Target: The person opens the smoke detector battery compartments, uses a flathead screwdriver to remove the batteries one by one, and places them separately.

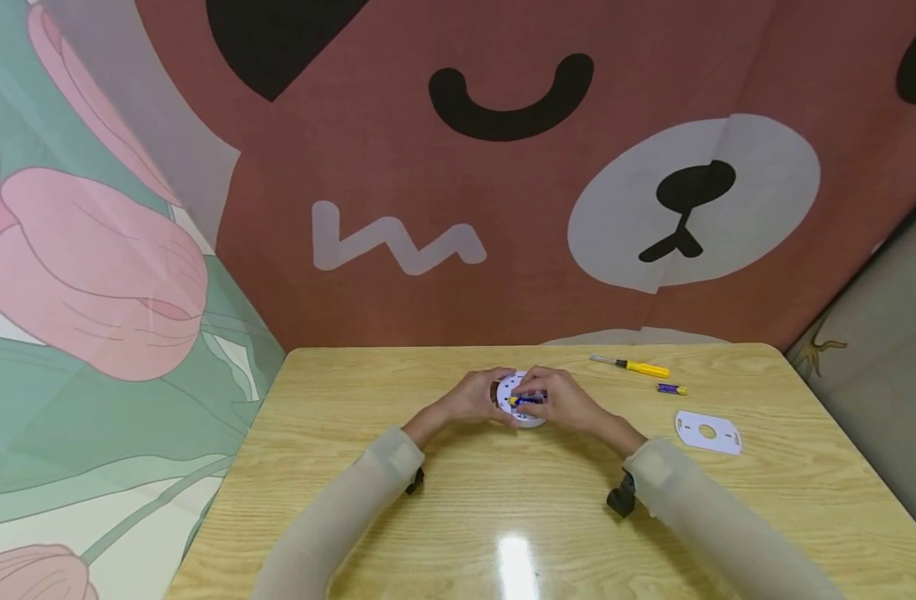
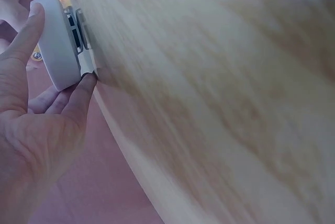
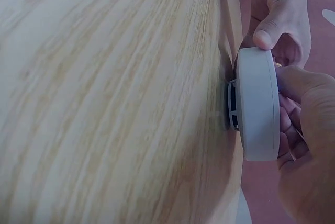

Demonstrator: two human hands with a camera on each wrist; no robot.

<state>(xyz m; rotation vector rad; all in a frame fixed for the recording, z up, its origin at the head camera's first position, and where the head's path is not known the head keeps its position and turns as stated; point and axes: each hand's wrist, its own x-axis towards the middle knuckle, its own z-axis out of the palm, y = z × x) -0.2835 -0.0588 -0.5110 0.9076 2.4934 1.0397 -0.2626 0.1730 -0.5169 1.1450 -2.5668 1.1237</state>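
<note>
A round white smoke detector (image 1: 507, 387) sits at the middle of the table's far half, its open back facing up. My left hand (image 1: 474, 397) grips its rim, thumb on one side and fingers on the other, as the left wrist view shows on the white casing (image 2: 55, 41). Over the back, my right hand (image 1: 566, 400) pinches a purple battery (image 1: 528, 401) with a yellow end. Whether the battery touches its compartment is hidden by the fingers. In the right wrist view, the casing (image 3: 259, 103) stands between both hands, its vented front side towards the tabletop.
Right of the hands, a second purple-and-yellow battery (image 1: 672, 389) lies on the wooden table (image 1: 397, 550). Behind it is a screwdriver (image 1: 645, 368) with a yellow handle. A flat white mounting plate (image 1: 690, 432) with a round hole lies nearer. A patterned cloth backdrop (image 1: 397, 308) rises behind the table.
</note>
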